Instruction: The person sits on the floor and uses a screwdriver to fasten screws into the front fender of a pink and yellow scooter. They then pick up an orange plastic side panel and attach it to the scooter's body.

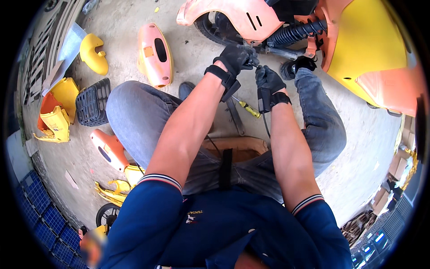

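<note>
Now deep in the scooter [358, 49], under the spring [295, 32]: left hand [236, 58] clenched round a small fitting [253, 64], right hand [268, 79] curled beside it, grip unclear. Mid-loosening, probably. Next calls for a steady twist; screwdriver [247, 107] lying below on concrete.

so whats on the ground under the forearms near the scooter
A yellow-handled screwdriver and a dark flat tool lie on the concrete floor. The left forearm covers part of it.
</note>
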### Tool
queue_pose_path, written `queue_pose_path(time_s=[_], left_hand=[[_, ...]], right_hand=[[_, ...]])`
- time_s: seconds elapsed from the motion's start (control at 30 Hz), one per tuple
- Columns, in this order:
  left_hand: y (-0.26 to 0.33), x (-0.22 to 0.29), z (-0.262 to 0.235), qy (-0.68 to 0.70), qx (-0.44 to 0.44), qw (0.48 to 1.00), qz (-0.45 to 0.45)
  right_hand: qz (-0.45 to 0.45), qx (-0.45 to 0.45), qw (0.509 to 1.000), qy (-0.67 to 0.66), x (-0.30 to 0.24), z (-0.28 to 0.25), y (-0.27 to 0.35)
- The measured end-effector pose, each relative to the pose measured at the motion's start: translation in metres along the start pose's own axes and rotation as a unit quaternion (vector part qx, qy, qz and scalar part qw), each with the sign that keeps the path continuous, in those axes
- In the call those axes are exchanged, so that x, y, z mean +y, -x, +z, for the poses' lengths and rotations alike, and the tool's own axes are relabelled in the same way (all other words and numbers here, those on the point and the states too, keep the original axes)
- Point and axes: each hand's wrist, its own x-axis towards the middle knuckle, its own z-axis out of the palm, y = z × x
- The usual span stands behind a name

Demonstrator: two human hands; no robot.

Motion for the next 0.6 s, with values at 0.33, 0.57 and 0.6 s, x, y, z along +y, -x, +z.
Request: queue_pose_path(time_s=[0.33, 0.57, 0.6], left_hand=[[0.004, 0.008, 0.001, 0.456, 0.029, 0.865, -0.208], [0.006, 0.015, -0.003, 0.451, 0.026, 0.870, -0.197], [0.006, 0.015, -0.002, 0.461, 0.029, 0.864, -0.199]], right_hand=[[0.123, -0.104, 0.987, 0.028, 0.045, 0.004, -0.036], [-0.135, 0.054, 0.771, 0.620, 0.050, -0.001, -0.015], [-0.179, 0.068, 0.710, 0.677, 0.047, -0.008, -0.008]])
